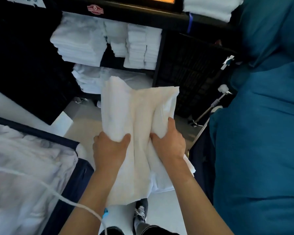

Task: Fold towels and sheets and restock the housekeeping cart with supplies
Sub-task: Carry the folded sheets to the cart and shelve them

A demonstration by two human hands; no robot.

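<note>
Much of the housekeeping cart point(159, 53) is lost in shadow: its black frame and the dark mesh panel point(190, 72) on the right show little detail, and a red badge point(95, 9) on the top rail is too blurred to read. The fingers of both hands are hidden in cloth. The left hand point(109, 148) and the right hand point(170, 141) each grip a bunched fold of a soft, creased white sheet point(137, 112), held in the air in front of the cart's shelves, thumbs on top. On the upper shelf sit neat stacks of folded white towels point(81, 43); below lie looser folded linens point(90, 80). At left, a dark-rimmed bin point(46, 134) holds crumpled white laundry point(24, 167). A teal fabric bag point(261, 133) fills the right edge, cut off.
</note>
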